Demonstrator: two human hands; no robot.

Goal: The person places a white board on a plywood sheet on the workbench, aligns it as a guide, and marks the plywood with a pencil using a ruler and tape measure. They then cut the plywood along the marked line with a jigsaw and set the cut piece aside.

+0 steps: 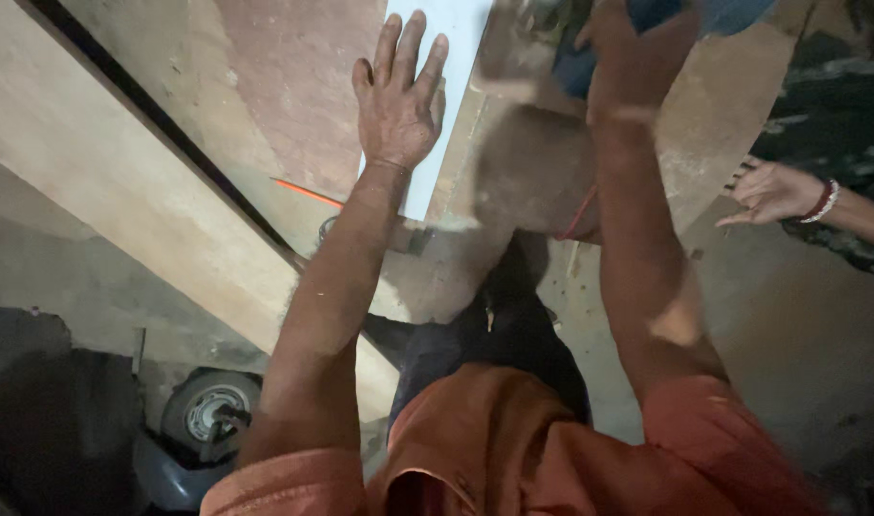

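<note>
The biggest thing is the long wooden plank (pixel 121 182), pale brown, which goes slanted from the upper left corner down toward the middle. All places below I give relative to this plank.

To the right of the plank, across a dark narrow gap, lies a flat reddish-brown board (pixel 293 86) with a rough surface. Further right from the plank is a white sheet (pixel 446 57), long and narrow, between the reddish board and another brown panel (pixel 523 162) that looks blurred.

The person wears an orange shirt (pixel 513 449), seen below the lower end of the plank. Both arms stretch forward.

The left hand (pixel 397 100) is to the right of the plank, flat and wide, the fingers spread a little and straight. It lies on the left edge of the white sheet and touches also the reddish board. It grips nothing.

The right hand (pixel 637 43) is far right of the plank, at the top edge, blurred by motion. I cannot tell if it is wide or closed, or if it holds something.

Another person's hand (pixel 771 191), with a red and white bracelet, is at the far right, well apart from the plank, with loose fingers.

Under the lower left side of the plank there is a small wheel (pixel 207 411), grey with a metal hub
</note>
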